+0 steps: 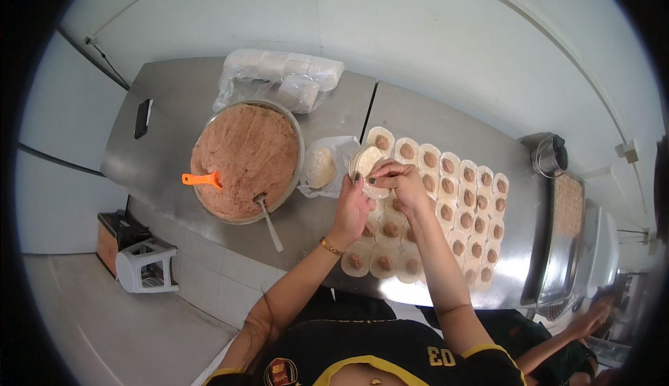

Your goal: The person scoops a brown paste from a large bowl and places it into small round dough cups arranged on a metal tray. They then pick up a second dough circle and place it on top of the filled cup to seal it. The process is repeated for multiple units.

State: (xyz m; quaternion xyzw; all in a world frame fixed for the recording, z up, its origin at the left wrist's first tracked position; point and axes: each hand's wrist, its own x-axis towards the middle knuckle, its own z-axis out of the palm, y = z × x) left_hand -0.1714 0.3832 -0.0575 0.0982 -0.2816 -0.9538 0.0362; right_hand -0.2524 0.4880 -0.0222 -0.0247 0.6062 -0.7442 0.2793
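Note:
In my left hand (354, 210) is a stack of round, pale dumpling wrappers (368, 157), held upright over the table. My right hand (404, 180) pinches at the near edge of that stack, fingertips close to my left thumb. Below and to the right lie rows of wrappers (385, 263), each topped with a lump of minced meat. Some of them are hidden under my hands and forearms. To the left, an open plastic bag (341, 147) holds more round wrappers (321, 168). Beyond it stands a wide bowl (301, 131) heaped with pink minced meat (247, 152).
An orange-handled tool (201, 179) and a metal spoon (270, 225) stick in the meat. Behind the bowl lies a clear bag of wrapper stacks (279, 69). A phone (143, 118) rests far left; a metal pot (550, 154) and tray (563, 239) stand right. Another person's arm (564, 334) shows lower right.

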